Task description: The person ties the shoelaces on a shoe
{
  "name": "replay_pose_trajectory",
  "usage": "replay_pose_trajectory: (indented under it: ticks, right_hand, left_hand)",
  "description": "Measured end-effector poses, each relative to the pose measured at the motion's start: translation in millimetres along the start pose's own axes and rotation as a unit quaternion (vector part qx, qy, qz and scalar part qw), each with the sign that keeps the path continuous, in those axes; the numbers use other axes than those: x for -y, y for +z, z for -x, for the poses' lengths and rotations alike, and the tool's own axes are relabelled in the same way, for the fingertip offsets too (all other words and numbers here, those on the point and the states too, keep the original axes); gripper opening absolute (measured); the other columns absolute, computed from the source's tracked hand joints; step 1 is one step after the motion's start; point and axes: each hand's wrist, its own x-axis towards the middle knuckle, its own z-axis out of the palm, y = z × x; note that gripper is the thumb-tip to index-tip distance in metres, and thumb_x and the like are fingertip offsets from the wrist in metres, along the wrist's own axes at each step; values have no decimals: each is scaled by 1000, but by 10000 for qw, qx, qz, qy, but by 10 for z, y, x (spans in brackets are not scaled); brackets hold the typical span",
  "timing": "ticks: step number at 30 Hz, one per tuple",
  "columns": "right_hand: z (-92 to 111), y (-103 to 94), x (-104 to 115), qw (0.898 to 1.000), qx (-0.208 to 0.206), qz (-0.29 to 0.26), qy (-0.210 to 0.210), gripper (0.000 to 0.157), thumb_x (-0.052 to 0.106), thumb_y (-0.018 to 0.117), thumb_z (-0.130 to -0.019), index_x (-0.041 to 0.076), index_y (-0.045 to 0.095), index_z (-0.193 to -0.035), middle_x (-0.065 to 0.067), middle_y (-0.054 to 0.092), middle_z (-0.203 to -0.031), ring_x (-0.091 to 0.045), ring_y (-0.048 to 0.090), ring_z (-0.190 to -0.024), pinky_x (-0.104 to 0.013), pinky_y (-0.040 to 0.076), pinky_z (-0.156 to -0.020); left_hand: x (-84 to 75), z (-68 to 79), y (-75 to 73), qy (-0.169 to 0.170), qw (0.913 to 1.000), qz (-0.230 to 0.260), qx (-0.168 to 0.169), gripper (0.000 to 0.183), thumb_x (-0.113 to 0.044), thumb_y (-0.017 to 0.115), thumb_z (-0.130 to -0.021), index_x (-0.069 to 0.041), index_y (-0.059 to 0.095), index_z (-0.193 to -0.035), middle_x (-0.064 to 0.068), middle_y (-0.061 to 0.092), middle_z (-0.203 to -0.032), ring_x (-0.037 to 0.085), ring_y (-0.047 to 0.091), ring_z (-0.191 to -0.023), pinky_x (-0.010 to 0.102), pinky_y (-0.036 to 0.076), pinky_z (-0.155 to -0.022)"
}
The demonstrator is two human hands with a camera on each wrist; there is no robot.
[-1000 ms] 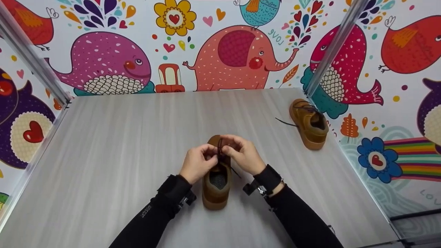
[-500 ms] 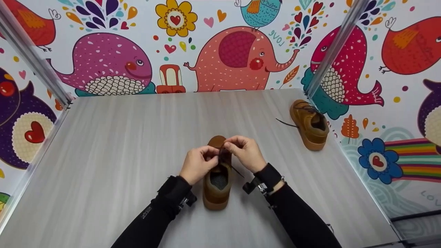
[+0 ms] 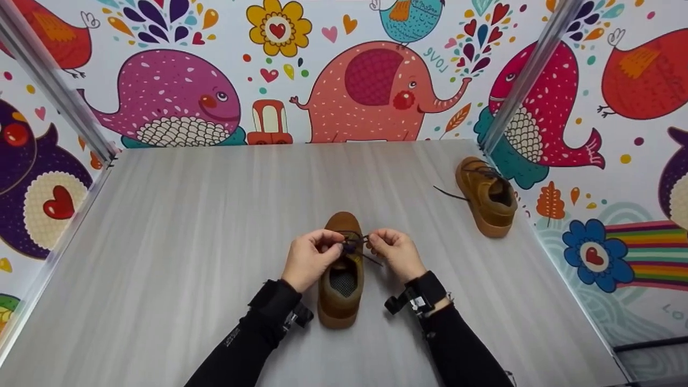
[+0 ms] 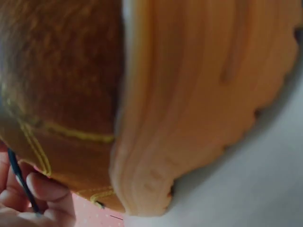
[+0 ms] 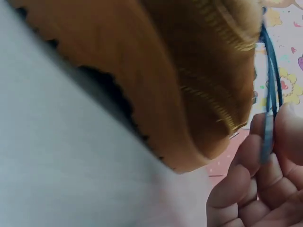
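Observation:
In the head view a brown suede shoe (image 3: 339, 310) stands in front of the person, toe pointing away, with a tan sole. My left hand (image 3: 310, 258) is at the left of its laces (image 3: 352, 234) and pinches a dark shoelace (image 4: 21, 182), seen in the left wrist view. My right hand (image 3: 400, 255), just off the shoe's right side, pinches a looped length of shoelace (image 5: 271, 71) between thumb and fingers. One loose lace end (image 3: 373, 260) hangs out to the right. Fingers partly hide the lacing.
A second brown shoe (image 3: 491, 207) rests at the back right, by the side wall, one lace (image 3: 450, 192) trailing left. Brightly printed panels (image 3: 365, 97) enclose the pale wood-grain table (image 3: 204, 215) at the back and sides.
My right hand has moved right and slightly toward the person, drawing the lace out sideways from above the toe. My left hand stays nearly in place, still pinching.

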Motion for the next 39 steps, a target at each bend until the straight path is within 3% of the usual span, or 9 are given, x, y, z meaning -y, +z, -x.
replay_pose_trajectory:
  ticks: [8,13,23,33,39]
  right_hand:
    - [64,-45,-101,9992,50,-364,147,14,9,66,-106,5,74,-95,9,73,-80,-4,68,-76,-21,56,-74]
    - [57,-46,-72,9988,35,-447,209,17,9,65,-107,10,73,-92,9,74,-79,-4,68,-75,-21,57,-73]
    - [72,-85,45,9995,-76,-215,234,17,10,61,-109,6,71,-95,7,71,-77,-8,64,-72,-20,53,-68]
    - [104,-46,102,9970,184,-734,141,10,12,65,-108,9,73,-102,5,76,-83,-9,69,-74,-23,57,-70]
    - [111,-21,104,9987,16,-500,30,10,13,66,-107,9,74,-105,6,75,-84,-9,68,-74,-22,55,-68]
  left_hand:
    - [59,54,38,-295,9974,648,-96,14,-3,71,-98,-3,78,-111,14,78,-105,9,61,-80,17,48,-72]
    - [73,57,13,-136,9976,641,-221,14,-1,69,-99,0,76,-111,17,77,-107,8,62,-83,17,49,-75]
    - [62,42,-124,-202,9979,539,-282,19,2,62,-100,1,75,-114,18,76,-111,9,64,-86,17,50,-74]
    - [43,51,-170,-235,9991,345,73,22,-5,68,-102,-3,74,-123,13,77,-116,15,67,-96,19,53,-81]
    - [46,40,-159,-250,9993,239,128,23,-8,67,-104,-4,73,-125,12,76,-116,14,68,-95,20,53,-80]
